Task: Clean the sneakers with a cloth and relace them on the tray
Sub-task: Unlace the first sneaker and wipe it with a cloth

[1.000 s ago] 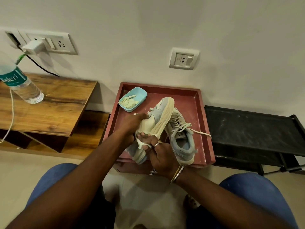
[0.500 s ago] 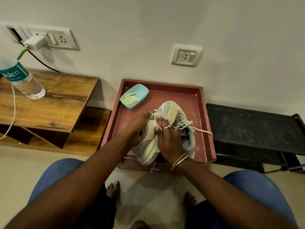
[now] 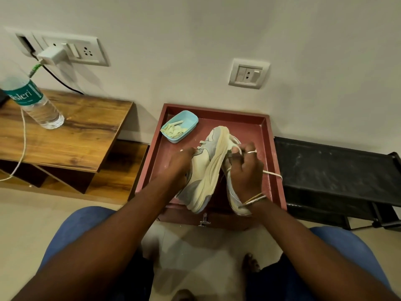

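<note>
Tilted over the near edge of the maroon square tray (image 3: 217,110), the cream-and-grey chunky-soled sneaker (image 3: 209,168) looks light and soft-sided. The left hand (image 3: 180,166) grips its upper, and the right hand (image 3: 246,172) pinches a white cloth (image 3: 235,148) by the stiffer sole.

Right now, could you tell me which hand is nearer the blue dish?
Left. The left hand grips the sneaker just nearside of the blue dish; the right hand is beyond the sneaker, farther right.

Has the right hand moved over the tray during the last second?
Yes. The right hand went from the near edge of the tray toward its far right corner.
</note>
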